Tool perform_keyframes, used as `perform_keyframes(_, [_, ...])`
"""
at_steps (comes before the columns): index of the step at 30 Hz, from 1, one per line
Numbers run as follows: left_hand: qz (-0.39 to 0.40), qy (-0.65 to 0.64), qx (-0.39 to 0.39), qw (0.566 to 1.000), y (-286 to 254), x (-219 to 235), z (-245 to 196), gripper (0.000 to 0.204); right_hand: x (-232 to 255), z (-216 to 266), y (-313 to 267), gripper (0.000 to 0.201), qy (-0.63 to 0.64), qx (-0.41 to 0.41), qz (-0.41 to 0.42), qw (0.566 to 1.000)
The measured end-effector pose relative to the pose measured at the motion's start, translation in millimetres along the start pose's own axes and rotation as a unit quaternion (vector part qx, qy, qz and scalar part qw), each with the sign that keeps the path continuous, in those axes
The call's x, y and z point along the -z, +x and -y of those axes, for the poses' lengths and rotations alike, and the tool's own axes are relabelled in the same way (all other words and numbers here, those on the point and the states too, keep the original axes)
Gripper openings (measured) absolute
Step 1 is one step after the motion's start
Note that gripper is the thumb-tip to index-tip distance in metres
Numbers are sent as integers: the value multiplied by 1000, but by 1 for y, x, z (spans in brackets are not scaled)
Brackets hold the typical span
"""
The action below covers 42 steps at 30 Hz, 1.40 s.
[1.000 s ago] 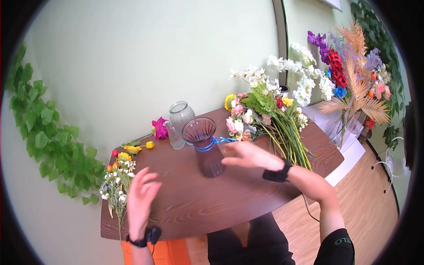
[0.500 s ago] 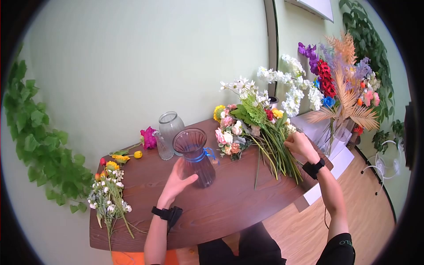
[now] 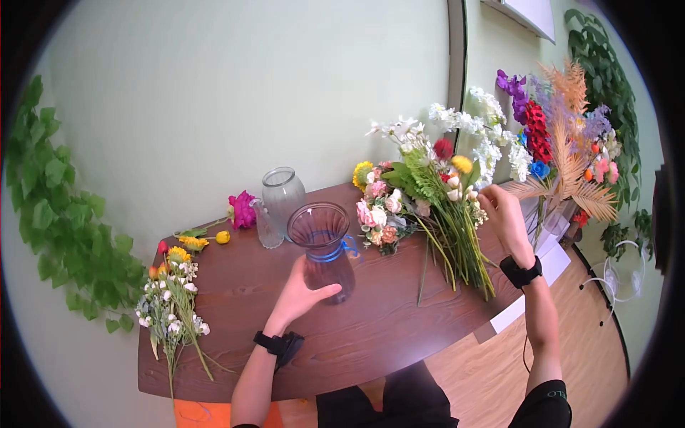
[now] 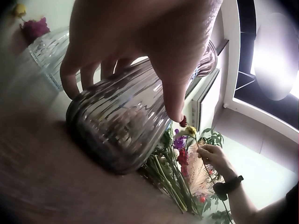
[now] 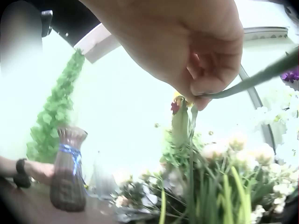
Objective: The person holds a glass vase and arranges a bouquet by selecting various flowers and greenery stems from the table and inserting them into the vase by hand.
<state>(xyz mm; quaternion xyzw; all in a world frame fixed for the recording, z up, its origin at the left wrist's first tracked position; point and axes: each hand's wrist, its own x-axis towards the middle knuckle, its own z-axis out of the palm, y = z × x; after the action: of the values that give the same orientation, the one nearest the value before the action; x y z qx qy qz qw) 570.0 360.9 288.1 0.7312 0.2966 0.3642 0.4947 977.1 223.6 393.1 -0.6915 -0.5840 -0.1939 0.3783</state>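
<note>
A purple ribbed glass vase (image 3: 322, 250) with a blue ribbon stands mid-table. My left hand (image 3: 305, 289) grips its lower body, fingers curled round the ribbed glass (image 4: 119, 126). A pile of artificial flowers (image 3: 428, 207) lies to the vase's right. My right hand (image 3: 499, 210) pinches a thin green stem (image 5: 247, 81) between thumb and fingers, lifted above the pile. Yellow (image 3: 462, 164) and red (image 3: 443, 148) flower heads stand raised over the other blooms. In the right wrist view the vase (image 5: 65, 172) stands far off at the left.
A clear glass jar (image 3: 282, 191) and a magenta flower (image 3: 241, 210) sit behind the vase. A bunch of small white and yellow flowers (image 3: 171, 303) lies at the table's left end. A tall colourful arrangement (image 3: 564, 135) stands beyond the right edge. Ivy (image 3: 64, 235) hangs on the left wall.
My left hand came from the table's left side onto the vase and stays there. My right hand went to the flower pile and has now risen with a stem.
</note>
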Motion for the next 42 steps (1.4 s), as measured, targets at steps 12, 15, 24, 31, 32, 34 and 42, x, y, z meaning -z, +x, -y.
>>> perform_keyframes(12, [23, 43, -25, 998, -9, -9, -7, 88, 8, 168, 64, 23, 569, 20, 37, 821])
perform_keyframes(15, [37, 54, -19, 998, -11, -9, -9, 88, -12, 196, 77, 25, 570, 66, 112, 812])
perform_keyframes(24, [-8, -72, -44, 996, -12, 40, -57, 53, -63, 222, 48, 17, 407, 91, 254, 873])
perform_keyframes(31, [-17, -42, -50, 998, 17, 57, -131, 42, -74, 230, 45, 20, 242, 186, 275, 912])
perform_keyframes(32, [-2, -28, -31, 999, 21, 58, -130, 41, -71, 229, 45, 20, 239, 185, 272, 914])
perform_keyframes(34, [-3, -13, -20, 1000, 22, 54, -130, 40, -60, 226, 45, 20, 251, 193, 274, 908])
perform_keyframes(42, [-32, 11, -44, 998, 29, 26, -122, 31, -19, 134, 30, 17, 123, 99, 166, 973])
